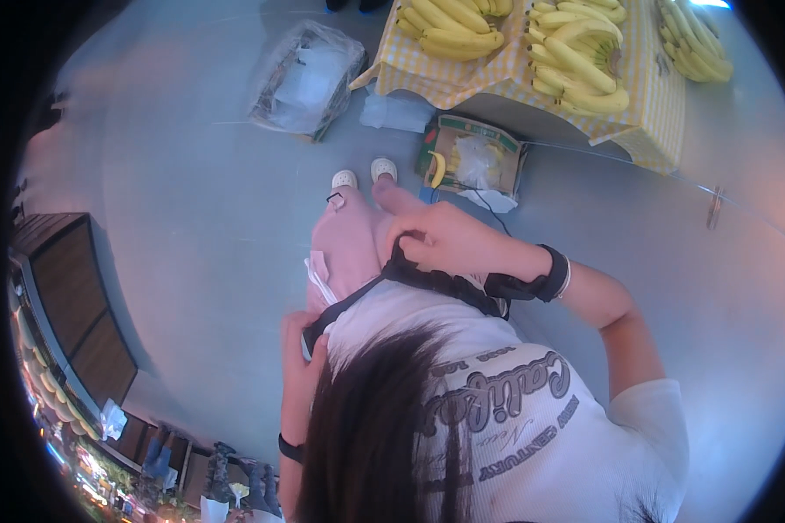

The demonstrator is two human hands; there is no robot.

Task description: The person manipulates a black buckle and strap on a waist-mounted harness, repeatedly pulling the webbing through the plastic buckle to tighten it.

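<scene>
My right hand [445, 244] is at my waist, its fingers closed on a black band [427, 283] that crosses the front of my white top. My left hand [305, 357] grips the other end of the same band [349, 305] at my left side, partly behind my long dark hair [358, 418]. Below the band are my pink trousers [340, 244] and white shoes [344, 179]. A thin dark cord runs from near my right hand toward the cardboard box [516, 166] on the floor.
Banana bunches [580, 61] lie on a table with a yellow checked cloth [650, 131]. The box holds a banana [438, 170] and a plastic bag. A plastic-wrapped crate [305, 83] and plastic sheet [392, 113] lie on the grey floor [183, 244]. Dark-topped furniture [74, 301] stands left.
</scene>
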